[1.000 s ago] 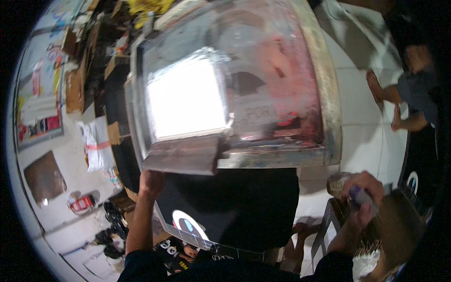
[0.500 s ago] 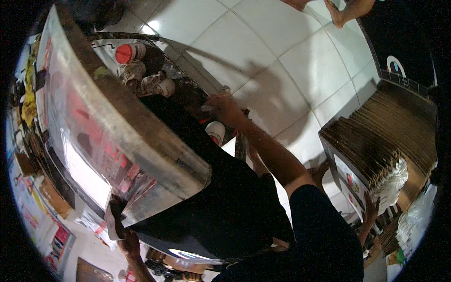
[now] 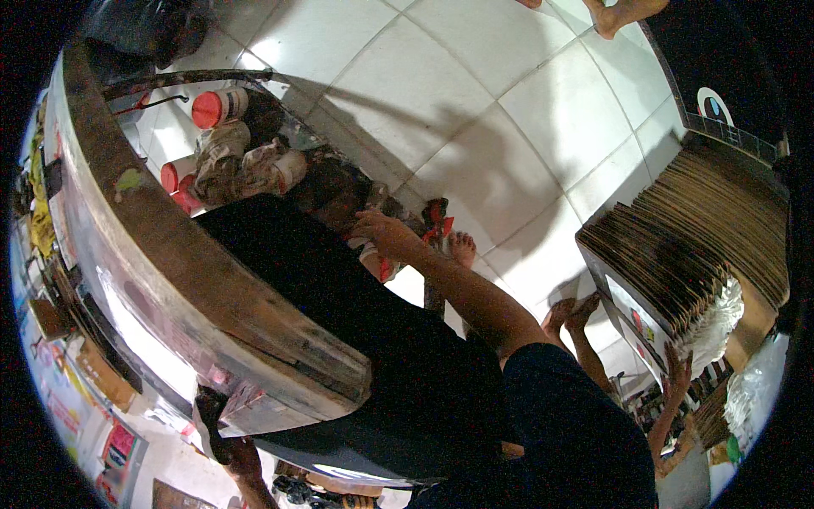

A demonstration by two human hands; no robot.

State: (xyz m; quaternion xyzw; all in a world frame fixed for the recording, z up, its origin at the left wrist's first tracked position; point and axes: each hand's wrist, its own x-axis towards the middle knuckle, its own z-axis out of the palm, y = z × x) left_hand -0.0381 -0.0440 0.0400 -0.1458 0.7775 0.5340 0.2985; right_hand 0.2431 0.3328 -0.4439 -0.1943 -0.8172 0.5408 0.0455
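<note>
Dark squeegee (image 3: 208, 416) stayed clamped in my left hand (image 3: 243, 462) by the near end of the frame (image 3: 229, 293); I'd lowered my right hand (image 3: 386, 233) near a jar (image 3: 371, 259), its fingers unreadable, apparently leaving the squeegee idle.

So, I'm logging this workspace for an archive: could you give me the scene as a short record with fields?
Left hand: holding a flat tool at the framed screen
Right hand: stretched out toward crumpled bundles; grip unclear
Container: white jar with red lid, lying on its side
Right side: stack of brown sheets, another person's hand beside it
Floor: pale tiles
</note>
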